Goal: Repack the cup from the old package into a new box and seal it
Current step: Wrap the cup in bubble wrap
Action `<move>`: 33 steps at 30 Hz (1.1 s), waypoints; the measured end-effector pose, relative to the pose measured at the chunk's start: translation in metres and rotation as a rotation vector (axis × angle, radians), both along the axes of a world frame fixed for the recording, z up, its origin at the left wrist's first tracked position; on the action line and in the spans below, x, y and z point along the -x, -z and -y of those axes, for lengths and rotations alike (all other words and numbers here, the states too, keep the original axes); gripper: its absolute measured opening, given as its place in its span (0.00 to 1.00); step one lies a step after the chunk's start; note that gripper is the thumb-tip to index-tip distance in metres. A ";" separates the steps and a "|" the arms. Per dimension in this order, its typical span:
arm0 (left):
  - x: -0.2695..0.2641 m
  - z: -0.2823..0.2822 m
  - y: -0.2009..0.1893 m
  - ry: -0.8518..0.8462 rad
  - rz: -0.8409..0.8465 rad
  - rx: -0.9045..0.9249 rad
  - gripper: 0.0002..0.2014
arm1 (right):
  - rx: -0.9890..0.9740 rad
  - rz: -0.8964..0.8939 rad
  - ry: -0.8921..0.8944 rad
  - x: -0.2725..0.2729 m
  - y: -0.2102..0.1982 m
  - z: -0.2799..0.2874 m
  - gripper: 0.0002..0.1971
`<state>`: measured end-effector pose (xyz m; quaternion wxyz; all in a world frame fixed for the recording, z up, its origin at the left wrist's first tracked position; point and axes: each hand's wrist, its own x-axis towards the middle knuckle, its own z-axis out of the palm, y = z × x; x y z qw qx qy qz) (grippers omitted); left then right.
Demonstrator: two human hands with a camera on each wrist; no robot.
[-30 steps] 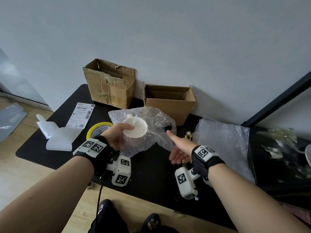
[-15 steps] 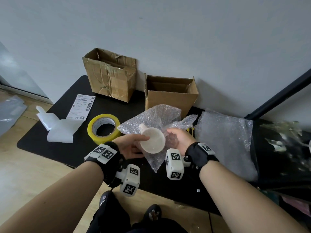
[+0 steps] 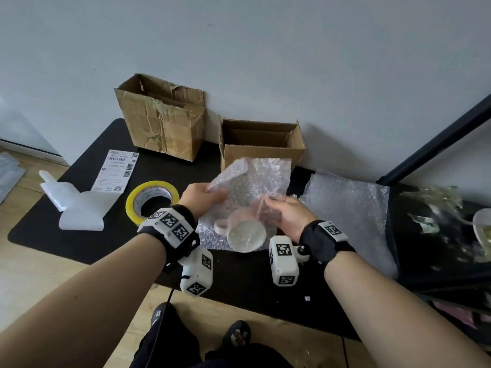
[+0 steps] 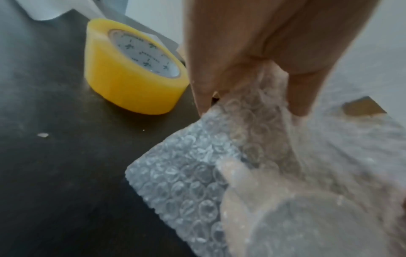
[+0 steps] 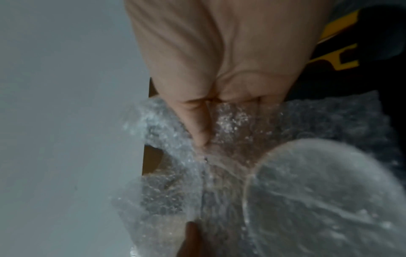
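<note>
A white cup lies on its side on a sheet of bubble wrap on the black mat, its handle to the left and its round end towards me. My left hand pinches the sheet's left edge and lifts it. My right hand grips the sheet's right part over the cup. In the left wrist view the fingers pinch the bubble wrap. The right wrist view has the cup under the wrap. Behind stand a worn, torn box and a clean open box.
A yellow tape roll lies left of my left hand. A shipping label and white foam pieces lie further left. A second bubble wrap sheet lies to the right. A black shelf with clutter stands at far right.
The cup went from my left hand down onto the bubble wrap. Both hands now hold the sheet and fold it up over the cup.
</note>
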<state>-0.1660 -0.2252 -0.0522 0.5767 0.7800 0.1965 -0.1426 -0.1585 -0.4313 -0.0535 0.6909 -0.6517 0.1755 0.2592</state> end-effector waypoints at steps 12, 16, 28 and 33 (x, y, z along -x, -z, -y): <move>-0.012 0.014 0.018 -0.116 -0.034 0.047 0.15 | 0.153 -0.025 -0.149 -0.005 0.008 0.014 0.20; -0.014 0.017 0.020 -0.118 -0.063 0.028 0.16 | 0.311 -0.031 -0.323 -0.009 0.017 0.005 0.29; -0.018 0.012 0.029 -0.050 -0.236 0.040 0.08 | 0.437 -0.145 0.002 -0.028 0.040 -0.001 0.16; -0.023 0.008 0.024 -0.072 -0.305 -0.098 0.14 | 0.499 -0.213 0.090 -0.032 0.040 0.005 0.09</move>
